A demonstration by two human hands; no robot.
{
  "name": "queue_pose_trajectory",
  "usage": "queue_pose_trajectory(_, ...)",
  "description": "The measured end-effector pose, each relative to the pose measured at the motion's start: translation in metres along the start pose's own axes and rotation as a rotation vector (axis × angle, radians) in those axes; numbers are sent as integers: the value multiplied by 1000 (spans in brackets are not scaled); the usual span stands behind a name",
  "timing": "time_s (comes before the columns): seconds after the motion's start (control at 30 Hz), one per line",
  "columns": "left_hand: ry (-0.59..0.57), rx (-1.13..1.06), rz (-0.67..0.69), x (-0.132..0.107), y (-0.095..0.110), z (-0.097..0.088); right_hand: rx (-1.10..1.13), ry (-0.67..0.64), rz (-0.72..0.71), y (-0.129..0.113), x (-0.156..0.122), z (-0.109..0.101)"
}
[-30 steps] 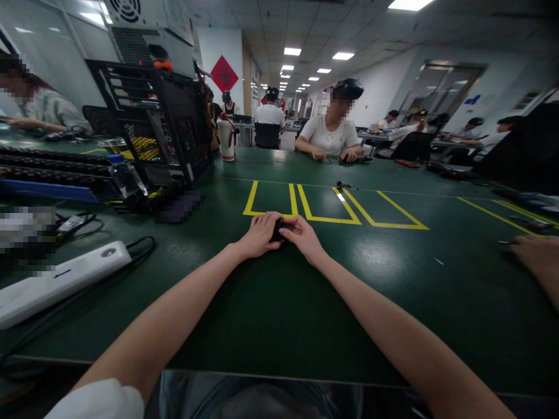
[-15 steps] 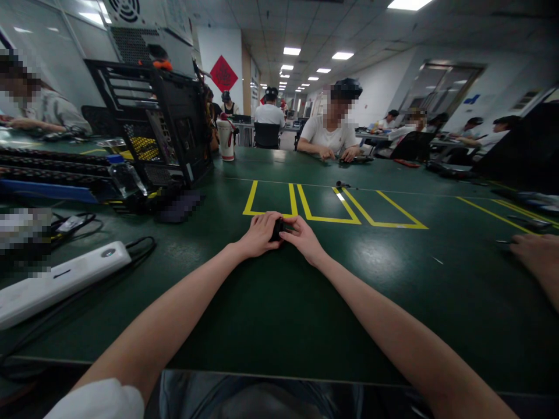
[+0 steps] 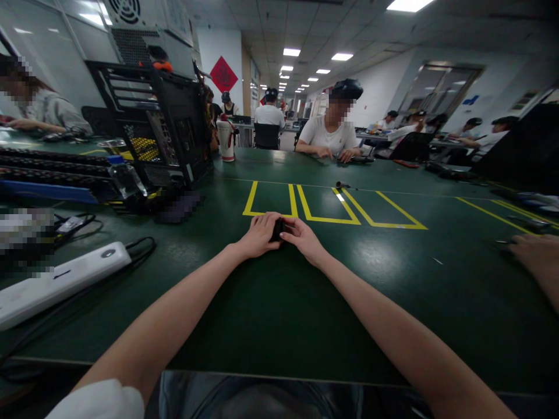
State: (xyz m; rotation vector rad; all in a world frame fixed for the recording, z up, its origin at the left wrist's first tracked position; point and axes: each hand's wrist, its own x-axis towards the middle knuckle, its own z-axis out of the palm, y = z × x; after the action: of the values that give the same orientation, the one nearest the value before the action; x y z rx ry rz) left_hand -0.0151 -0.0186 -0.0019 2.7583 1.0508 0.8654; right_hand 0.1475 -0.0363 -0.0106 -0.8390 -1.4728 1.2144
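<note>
A small black object [image 3: 276,230] is held between both hands just above or on the green table [image 3: 279,314]; its kind is hidden by the fingers. My left hand [image 3: 257,234] curls round its left side, with the fingers bent over the far edge. From the right, my right hand [image 3: 305,240] grips it with thumb and fingers. Yellow tape outlines [image 3: 327,220] lie on the tabletop right beyond the hands.
On the left are a white power strip [image 3: 65,279] with a cable, a clear bottle [image 3: 124,177] and a black computer case [image 3: 170,128]. A paper cup [image 3: 226,139] stands farther back. A co-worker [image 3: 332,131] sits opposite; another person's hand [image 3: 537,256] rests at the right edge.
Both my hands stay in nearly the same place, still holding the black object. The co-worker opposite has shifted slightly.
</note>
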Motion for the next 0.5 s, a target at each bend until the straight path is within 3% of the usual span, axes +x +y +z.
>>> queue_pose_trajectory(0.33,-7,-29,-14,0,1,-1,-75,76,-36,-1,0,3)
queue_pose_trajectory(0.5,0,-12,-2,0,-1,0,-201,81,-119,2,-1,2)
